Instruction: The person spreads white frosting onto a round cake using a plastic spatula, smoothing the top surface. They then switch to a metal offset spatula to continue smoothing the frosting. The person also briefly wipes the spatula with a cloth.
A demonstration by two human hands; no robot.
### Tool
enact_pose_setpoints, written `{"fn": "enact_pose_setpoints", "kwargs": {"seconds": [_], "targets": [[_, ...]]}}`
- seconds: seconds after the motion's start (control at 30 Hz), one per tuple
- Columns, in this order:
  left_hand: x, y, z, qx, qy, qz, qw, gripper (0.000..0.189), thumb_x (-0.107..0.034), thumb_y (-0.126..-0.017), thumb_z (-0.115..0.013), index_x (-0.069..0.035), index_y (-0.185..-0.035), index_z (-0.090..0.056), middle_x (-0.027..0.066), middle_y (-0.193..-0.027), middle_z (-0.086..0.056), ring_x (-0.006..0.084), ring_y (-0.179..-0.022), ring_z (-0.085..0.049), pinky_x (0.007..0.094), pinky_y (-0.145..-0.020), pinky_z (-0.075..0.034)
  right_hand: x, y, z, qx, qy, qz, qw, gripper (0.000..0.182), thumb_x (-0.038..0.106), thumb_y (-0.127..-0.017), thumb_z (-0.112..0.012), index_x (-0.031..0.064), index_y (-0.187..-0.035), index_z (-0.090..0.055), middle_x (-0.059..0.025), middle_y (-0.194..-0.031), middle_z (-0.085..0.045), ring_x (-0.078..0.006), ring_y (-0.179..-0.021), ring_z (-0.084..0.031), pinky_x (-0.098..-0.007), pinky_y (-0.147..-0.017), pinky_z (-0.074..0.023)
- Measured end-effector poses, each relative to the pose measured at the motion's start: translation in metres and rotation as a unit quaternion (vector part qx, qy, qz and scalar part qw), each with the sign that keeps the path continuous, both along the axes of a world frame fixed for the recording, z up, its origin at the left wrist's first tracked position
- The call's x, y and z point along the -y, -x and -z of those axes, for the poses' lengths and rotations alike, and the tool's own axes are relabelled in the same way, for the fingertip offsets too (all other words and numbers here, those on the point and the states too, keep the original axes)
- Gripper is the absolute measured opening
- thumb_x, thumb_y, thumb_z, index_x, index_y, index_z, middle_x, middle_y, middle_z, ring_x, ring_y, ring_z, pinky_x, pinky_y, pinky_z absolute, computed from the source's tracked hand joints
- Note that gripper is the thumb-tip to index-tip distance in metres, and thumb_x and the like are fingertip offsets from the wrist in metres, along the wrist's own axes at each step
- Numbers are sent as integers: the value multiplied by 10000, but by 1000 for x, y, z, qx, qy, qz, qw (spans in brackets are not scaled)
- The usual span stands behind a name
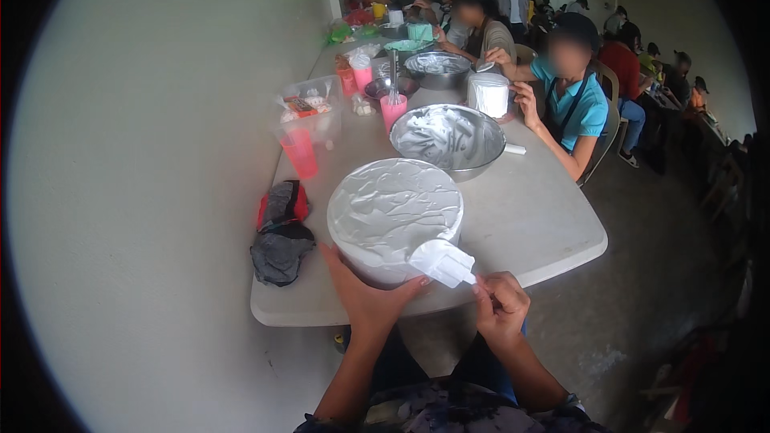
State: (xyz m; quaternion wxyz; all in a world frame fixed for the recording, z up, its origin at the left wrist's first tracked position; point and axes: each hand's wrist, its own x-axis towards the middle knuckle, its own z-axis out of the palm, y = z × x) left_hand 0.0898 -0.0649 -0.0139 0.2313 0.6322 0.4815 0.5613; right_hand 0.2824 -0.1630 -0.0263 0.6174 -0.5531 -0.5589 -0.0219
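In front of me a round cake point(391, 207) stands on the table, coated in white icing with uneven ridges on top. My left hand point(374, 305) grips around its near base, with the thumb and fingers spread along the two sides. My right hand point(503, 305) pinches the thin handle of a white plastic spatula point(445, 263). The icing-smeared blade overlaps the cake's near right rim; whether it presses on the icing I cannot tell. Just behind the cake sits a metal mixing bowl point(448, 138), its inside streaked with white icing.
A folding table point(541, 216) runs along the wall. Grey-and-red cloths point(283, 252) lie left of the cake. Behind them are a pink plastic cup point(299, 153) and a clear plastic bin point(325, 111). On the right, a seated person point(577, 96) works on another white cake point(488, 96).
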Motion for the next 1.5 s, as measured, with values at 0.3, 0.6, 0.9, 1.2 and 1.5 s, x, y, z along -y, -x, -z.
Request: {"fn": "enact_pose_setpoints", "kwargs": {"seconds": [0.3,0.6,0.9,1.2,1.5], "targets": [[2,2,1,-12,24,-10,1000,1616,-383,-496,-1070,137,-1643,-57,311,-1665,-270,391,-1557,-311,463,-1289,-254,13,-16,-11,17,-34,42,998,84,-57,-843,-776,-25,-906,-731,-154,-851,-703,-255,-671,-661,-327,-585,-520],[-2,9,-3,-20,17,8,1000,1608,-402,-505,-1066,140,-1635,-59,317,-1649,-277,412,-1549,-312,467,-1283,-266,3,-39,7,-5,-34,63,997,78,-52,-860,-770,-19,-920,-734,-131,-861,-688,-210,-671,-634,-300,-557,-475],[-10,24,-3,-27,14,38,999,1651,-333,-461,-1083,105,-1658,-33,297,-1640,-346,376,-1527,-383,446,-1271,-303,-19,-47,22,-40,-40,-26,998,44,-42,-910,-768,-39,-941,-736,-88,-873,-686,-133,-714,-613,-234,-608,-461],[-27,46,-2,-16,30,111,993,1658,-229,-424,-1095,67,-1673,-45,239,-1638,-394,323,-1491,-447,425,-1256,-341,-21,-53,3,-111,12,-104,988,101,-129,-898,-748,-42,-945,-731,-78,-887,-676,-120,-774,-618,-242,-655,-471],[-32,49,-16,30,64,184,980,1640,-237,-453,-1093,118,-1653,-32,265,-1632,-386,325,-1490,-444,414,-1252,-336,-23,-64,-1,-237,32,-142,961,173,-163,-920,-720,-13,-1003,-740,-61,-957,-694,-121,-900,-655,-242,-810,-503]]}}
